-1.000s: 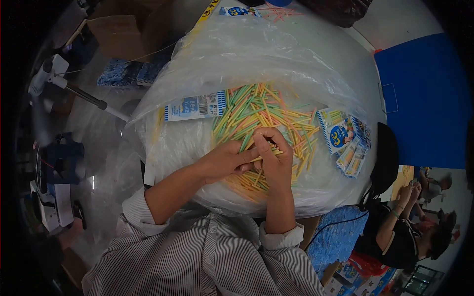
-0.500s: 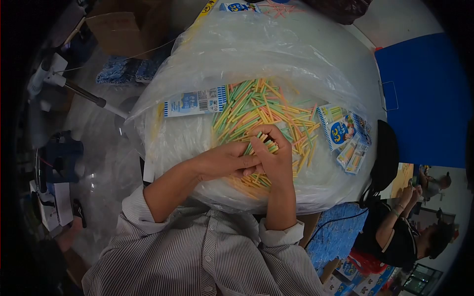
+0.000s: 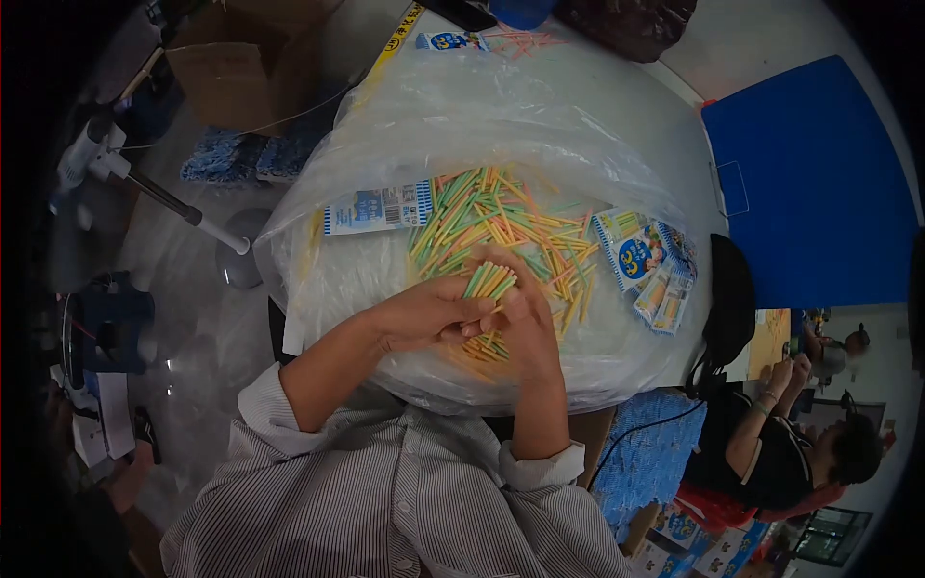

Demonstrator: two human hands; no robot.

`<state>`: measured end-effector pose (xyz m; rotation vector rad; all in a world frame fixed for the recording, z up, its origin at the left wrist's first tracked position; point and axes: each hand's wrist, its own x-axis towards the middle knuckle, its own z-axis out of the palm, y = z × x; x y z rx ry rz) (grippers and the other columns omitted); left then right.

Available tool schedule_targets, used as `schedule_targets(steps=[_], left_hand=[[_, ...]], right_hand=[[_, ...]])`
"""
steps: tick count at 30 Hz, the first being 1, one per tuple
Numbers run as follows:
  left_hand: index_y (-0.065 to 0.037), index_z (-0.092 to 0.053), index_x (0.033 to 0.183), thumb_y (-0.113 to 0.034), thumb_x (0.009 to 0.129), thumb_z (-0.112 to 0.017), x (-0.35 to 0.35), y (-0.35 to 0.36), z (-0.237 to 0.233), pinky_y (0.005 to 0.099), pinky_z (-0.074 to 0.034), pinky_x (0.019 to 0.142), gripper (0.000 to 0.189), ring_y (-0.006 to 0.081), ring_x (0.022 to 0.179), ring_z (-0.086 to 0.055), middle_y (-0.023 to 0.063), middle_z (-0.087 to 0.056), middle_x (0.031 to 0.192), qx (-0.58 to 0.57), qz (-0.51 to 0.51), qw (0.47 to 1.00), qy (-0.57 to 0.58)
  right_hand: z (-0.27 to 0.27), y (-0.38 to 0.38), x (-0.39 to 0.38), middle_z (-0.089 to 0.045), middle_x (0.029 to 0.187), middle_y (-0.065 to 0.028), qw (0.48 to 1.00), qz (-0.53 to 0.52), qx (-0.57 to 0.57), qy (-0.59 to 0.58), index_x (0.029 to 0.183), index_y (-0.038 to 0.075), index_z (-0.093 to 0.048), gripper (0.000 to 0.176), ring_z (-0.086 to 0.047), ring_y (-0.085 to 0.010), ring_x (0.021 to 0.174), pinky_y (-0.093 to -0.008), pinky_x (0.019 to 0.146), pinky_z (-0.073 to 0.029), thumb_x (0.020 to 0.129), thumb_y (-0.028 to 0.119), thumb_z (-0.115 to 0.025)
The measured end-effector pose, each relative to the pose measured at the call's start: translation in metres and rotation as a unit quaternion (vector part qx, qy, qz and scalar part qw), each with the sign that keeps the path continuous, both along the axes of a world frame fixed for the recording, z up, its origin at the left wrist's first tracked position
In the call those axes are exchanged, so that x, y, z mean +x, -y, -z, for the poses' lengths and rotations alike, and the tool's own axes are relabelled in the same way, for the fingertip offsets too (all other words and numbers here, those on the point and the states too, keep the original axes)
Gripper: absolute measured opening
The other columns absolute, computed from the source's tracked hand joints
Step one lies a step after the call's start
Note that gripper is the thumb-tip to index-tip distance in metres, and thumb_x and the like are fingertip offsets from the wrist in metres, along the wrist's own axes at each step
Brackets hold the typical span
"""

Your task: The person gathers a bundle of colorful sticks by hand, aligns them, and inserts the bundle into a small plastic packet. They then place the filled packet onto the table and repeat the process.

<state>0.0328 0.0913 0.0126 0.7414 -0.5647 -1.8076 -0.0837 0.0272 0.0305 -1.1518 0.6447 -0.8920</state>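
Observation:
A bundle of thin pastel sticks (image 3: 491, 281), yellow, green and pink, stands tilted between my two hands. My left hand (image 3: 424, 313) is closed around its lower left side, with the thumb across the front. On the other side, my right hand (image 3: 528, 323) curls round the bundle, slightly blurred, its fingers bent behind the stick ends. Beneath and beyond the hands lies a loose pile of the same sticks (image 3: 472, 212) on clear plastic sheeting (image 3: 356, 270). Part of the pile is hidden by my hands.
A flat blue-and-white packet (image 3: 378, 207) lies left of the pile, and several filled packets (image 3: 641, 258) lie right. A blue panel (image 3: 809, 183) stands at the right. A co-worker (image 3: 771, 443) sits beyond. An open cardboard box (image 3: 222, 82) is at upper left.
The view has shifted a little. My right hand's fingers have loosened from over the bundle, so more of the stick ends show. The bundle stays between both hands.

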Motion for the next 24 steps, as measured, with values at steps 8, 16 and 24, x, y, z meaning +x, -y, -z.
schedule_targets(steps=[8, 16, 24], left_hand=[[-0.002, -0.048, 0.09, -0.02, 0.085, -0.045, -0.004, -0.014, -0.001, 0.019, -0.04, 0.056, 0.019, 0.007, 0.065, -0.046, 0.0019, -0.048, 0.074, 0.02, 0.032, 0.999, 0.036], [-0.001, -0.044, 0.103, -0.02, 0.077, -0.051, 0.037, -0.026, -0.021, 0.0292, -0.043, 0.067, 0.033, 0.0209, 0.076, -0.053, 0.0115, -0.051, 0.086, -0.181, -0.274, 0.638, 0.697], [-0.003, -0.05, 0.09, -0.008, 0.069, -0.054, 0.08, -0.032, -0.004, 0.0316, -0.043, 0.066, 0.022, 0.025, 0.076, -0.054, 0.0094, -0.055, 0.085, -0.228, -0.247, 0.407, 0.849]], right_hand=[[-0.004, -0.013, -0.008, -0.054, 0.071, -0.0042, 0.966, -0.207, 0.153, -0.019, 0.097, -0.001, -0.049, 0.023, -0.051, -0.0084, 0.057, -0.0198, 0.049, -0.042, 0.087, 0.016, -0.037], [0.007, 0.017, -0.01, -0.046, 0.064, 0.0007, 0.989, 0.079, 0.096, 0.076, 0.081, 0.005, -0.049, 0.015, -0.039, -0.0035, 0.047, -0.0163, 0.037, -0.029, 0.086, 0.018, -0.042], [0.021, 0.017, -0.01, -0.031, 0.051, 0.0053, 0.989, 0.053, 0.127, 0.057, 0.073, 0.011, -0.044, 0.013, -0.025, -0.0021, 0.038, -0.0167, 0.032, -0.018, 0.083, 0.018, -0.048]])
